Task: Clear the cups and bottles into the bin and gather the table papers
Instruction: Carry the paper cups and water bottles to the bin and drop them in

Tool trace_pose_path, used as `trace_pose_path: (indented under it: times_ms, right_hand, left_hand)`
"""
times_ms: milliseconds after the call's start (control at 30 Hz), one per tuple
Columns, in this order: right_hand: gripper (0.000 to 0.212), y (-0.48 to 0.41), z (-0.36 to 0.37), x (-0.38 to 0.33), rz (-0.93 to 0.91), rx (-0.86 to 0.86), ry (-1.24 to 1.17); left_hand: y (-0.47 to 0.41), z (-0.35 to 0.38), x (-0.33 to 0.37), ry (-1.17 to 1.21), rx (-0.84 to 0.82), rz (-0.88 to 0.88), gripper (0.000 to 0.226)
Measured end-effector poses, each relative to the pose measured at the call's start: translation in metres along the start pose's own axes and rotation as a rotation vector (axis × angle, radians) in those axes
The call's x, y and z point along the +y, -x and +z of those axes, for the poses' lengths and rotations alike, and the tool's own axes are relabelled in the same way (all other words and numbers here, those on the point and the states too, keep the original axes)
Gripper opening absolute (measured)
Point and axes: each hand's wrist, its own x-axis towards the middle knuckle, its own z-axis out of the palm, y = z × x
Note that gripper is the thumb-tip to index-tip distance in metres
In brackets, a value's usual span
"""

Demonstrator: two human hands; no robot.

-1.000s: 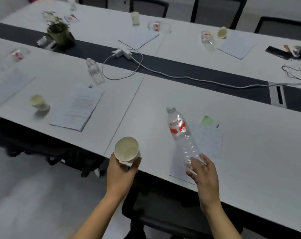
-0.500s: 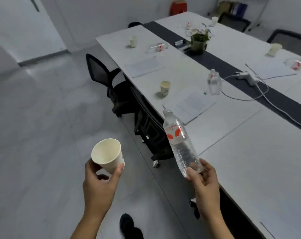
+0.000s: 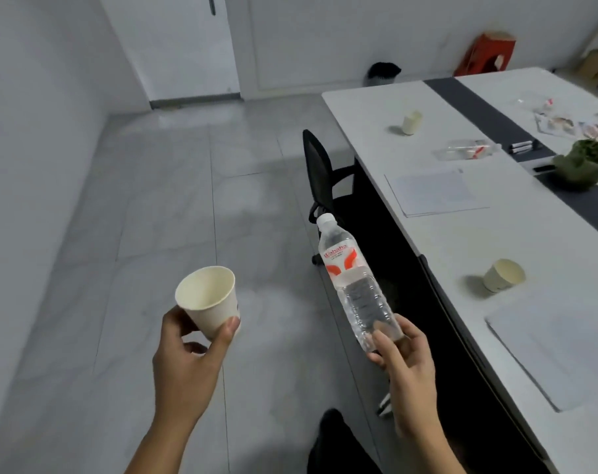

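My left hand [image 3: 188, 357] grips an empty white paper cup [image 3: 210, 299] by its base, over the floor. My right hand [image 3: 405, 366] holds a clear plastic water bottle [image 3: 352, 278] with a red label by its bottom end, cap tilted up and away. A black bin [image 3: 383, 74] stands by the far wall past the table's end. On the white table [image 3: 444, 241] to my right stand two more paper cups [image 3: 503, 276] [image 3: 412, 122], a plastic bottle lying on its side [image 3: 467, 150], and paper sheets [image 3: 434, 193] [image 3: 561, 347].
A black office chair [image 3: 321, 179] is tucked against the table's near edge. A potted plant [image 3: 585, 162] sits on the table's dark centre strip. A red box [image 3: 485, 53] leans at the far wall. A white door [image 3: 174, 46] is ahead; grey tiled floor lies to the left.
My view has swung left, away from the table toward the door and the bin. Both hands keep the cup and the bottle, now held over the floor.
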Motion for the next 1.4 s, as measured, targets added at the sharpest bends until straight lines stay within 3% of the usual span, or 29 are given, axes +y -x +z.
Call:
trace_pose_path:
  times_ms: [67,167,267,567,767,967,1133,1233,1400]
  right_hand:
    - [0.089,-0.042,0.032,0.009,0.017,0.001,-0.009]
    - [0.055,-0.126,0.085,0.019,0.028,-0.011,-0.039]
    - [0.046,-0.216,0.146,0.007,0.036,-0.064,-0.051]
    - [0.063,-0.446,0.342,-0.084,0.011,-0.235,0.011]
    - [0.064,-0.604,0.457,-0.094,0.027,-0.195,0.051]
    - [0.04,-0.751,0.539,-0.134,0.016,-0.007,0.015]
    - [0.041,-0.856,0.559,-0.165,-0.004,0.203,-0.051]
    - [0.055,-0.935,0.565,-0.172,-0.008,0.294,-0.068]
    - [0.057,-1.096,0.575,-0.195,-0.017,0.339,-0.067]
  left_hand:
    - [-0.051,0.019,-0.007,-0.022,-0.007,-0.012,0.062]
    - [-0.141,0.054,-0.01,-0.059,-0.014,-0.001,0.065]
    - [-0.237,0.083,0.006,-0.099,-0.012,-0.004,0.064]
    - [-0.487,0.118,0.067,-0.056,0.149,0.005,0.063]
    - [-0.681,0.165,0.052,0.039,0.194,-0.005,0.068]
    - [-0.895,0.245,0.093,0.016,-0.009,0.068,0.06]
    - [-1.038,0.348,0.147,0.012,-0.232,0.164,0.064]
    - [-1.11,0.427,0.169,0.013,-0.335,0.191,0.066]
    - [-1.218,0.555,0.212,0.04,-0.367,0.178,0.073]
